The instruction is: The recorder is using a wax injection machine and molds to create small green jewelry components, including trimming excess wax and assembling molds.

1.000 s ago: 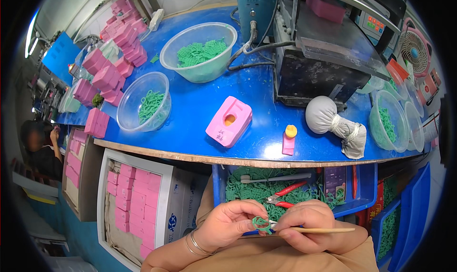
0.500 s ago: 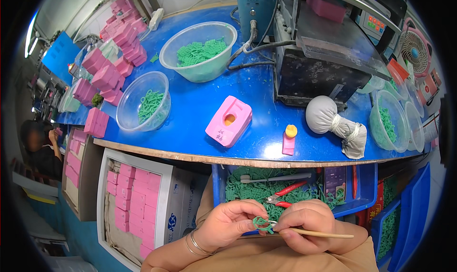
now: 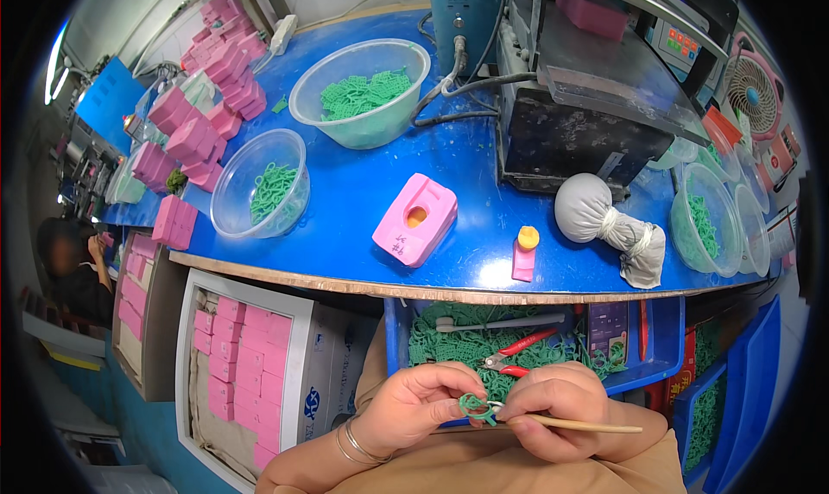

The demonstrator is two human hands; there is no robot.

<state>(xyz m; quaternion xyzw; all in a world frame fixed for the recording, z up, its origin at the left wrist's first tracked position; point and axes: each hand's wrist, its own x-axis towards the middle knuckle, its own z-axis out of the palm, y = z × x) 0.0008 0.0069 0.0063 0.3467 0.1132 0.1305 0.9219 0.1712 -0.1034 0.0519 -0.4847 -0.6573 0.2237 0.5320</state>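
Between the thumb and fingers of my left hand (image 3: 429, 405) is a small green ring-shaped wax piece (image 3: 473, 404) with thin prongs. My right hand (image 3: 557, 410) is closed round a wooden-handled tool (image 3: 596, 424). Its pale tip meets the right side of the wax piece, though its exact shape is too small to tell. Just beyond both hands lie red-handled cutters (image 3: 518, 356), on green wax pieces (image 3: 449, 347) in a blue tray (image 3: 665, 369). A white toothbrush-like brush (image 3: 501, 322) rests there too.
On the blue table (image 3: 345, 200) sit a pink mould block (image 3: 416, 220), a tied cloth pouch (image 3: 609, 226), plastic bowls (image 3: 226, 192) of green pieces, and a black machine (image 3: 570, 131). A box (image 3: 298, 356) of pink blocks stands left. A person (image 3: 78, 274) sits far left.
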